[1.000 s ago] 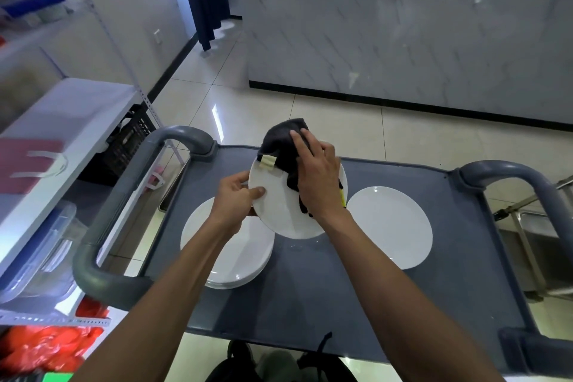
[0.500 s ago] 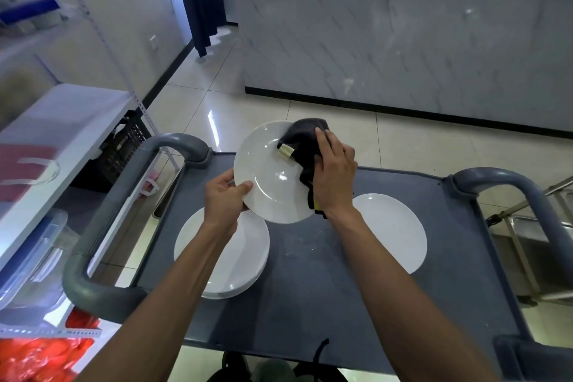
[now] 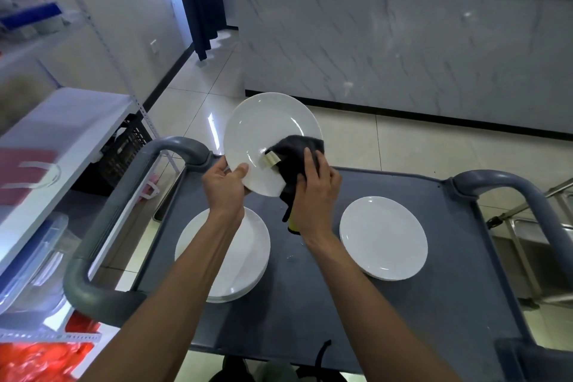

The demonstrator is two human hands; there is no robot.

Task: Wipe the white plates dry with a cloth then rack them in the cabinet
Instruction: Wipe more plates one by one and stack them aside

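My left hand (image 3: 224, 187) grips the lower left rim of a white plate (image 3: 265, 130), held tilted up above the grey cart (image 3: 310, 304). My right hand (image 3: 316, 195) presses a dark cloth (image 3: 294, 149) with a pale tag against the plate's lower right edge. On the cart's left side lies a stack of white plates (image 3: 248, 257), partly under my left forearm. A smaller stack of white plates (image 3: 383, 237) rests on the right side.
The cart has thick grey handles at left (image 3: 102, 236) and right (image 3: 524, 195). White shelving (image 3: 59, 121) with plastic bins and red bags stands at the left. A marble-faced counter (image 3: 403, 49) runs across the far side. A steel frame (image 3: 527, 226) stands at the right.
The plate has risen and tipped more upright. The cloth and my right hand slid from the plate's upper right down to its lower right edge.
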